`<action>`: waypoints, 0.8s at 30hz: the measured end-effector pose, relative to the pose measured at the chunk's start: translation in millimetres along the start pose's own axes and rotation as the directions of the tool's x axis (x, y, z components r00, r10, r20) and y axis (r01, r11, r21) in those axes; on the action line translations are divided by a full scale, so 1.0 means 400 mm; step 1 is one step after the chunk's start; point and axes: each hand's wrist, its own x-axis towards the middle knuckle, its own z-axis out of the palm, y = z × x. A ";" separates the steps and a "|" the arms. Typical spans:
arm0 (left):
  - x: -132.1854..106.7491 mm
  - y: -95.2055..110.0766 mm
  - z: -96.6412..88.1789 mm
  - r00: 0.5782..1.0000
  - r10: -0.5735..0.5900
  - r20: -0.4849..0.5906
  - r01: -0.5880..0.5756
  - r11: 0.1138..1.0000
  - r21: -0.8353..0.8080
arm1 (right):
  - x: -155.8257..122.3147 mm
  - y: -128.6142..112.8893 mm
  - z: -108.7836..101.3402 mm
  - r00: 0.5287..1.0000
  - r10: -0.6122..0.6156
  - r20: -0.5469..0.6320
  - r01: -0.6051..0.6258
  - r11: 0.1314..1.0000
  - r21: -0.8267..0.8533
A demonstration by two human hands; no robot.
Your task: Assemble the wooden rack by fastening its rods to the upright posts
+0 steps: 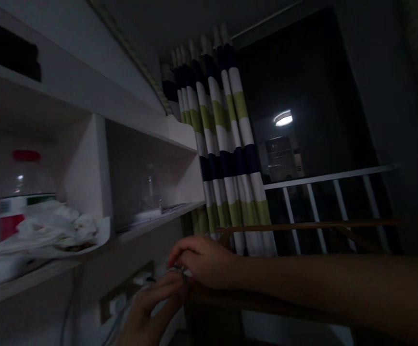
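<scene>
While the room lies dim, the left hand (pixel 151 307) and right hand (pixel 203 262) pinch together on a small shiny metal piece (pixel 179 272) at lower centre; poor light could cause fumbling.

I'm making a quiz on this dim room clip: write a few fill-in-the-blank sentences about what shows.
1. The clear plastic jar on the white shelf has a ____ lid.
2. The striped fabric curtain hangs ____ of the shelf.
3. The right hand and left hand meet ____ the shelf, around a small object too dark to identify.

Missing words: red; right; below
</scene>
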 end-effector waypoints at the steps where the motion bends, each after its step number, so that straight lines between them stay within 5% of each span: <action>1: 0.003 0.011 0.007 0.999 0.013 0.031 -0.012 0.999 -0.040 | 0.000 0.007 -0.001 1.000 -0.015 0.009 0.015 1.000 0.003; 13: -0.004 0.077 0.030 0.996 0.038 0.080 -0.015 0.962 -0.272 | -0.034 -0.004 -0.044 0.986 -0.169 -0.002 0.162 0.950 -0.266; 24: -0.010 0.080 0.031 0.992 0.086 0.089 -0.065 0.974 -0.217 | -0.116 -0.021 -0.125 0.898 -0.390 0.204 0.434 0.710 -0.554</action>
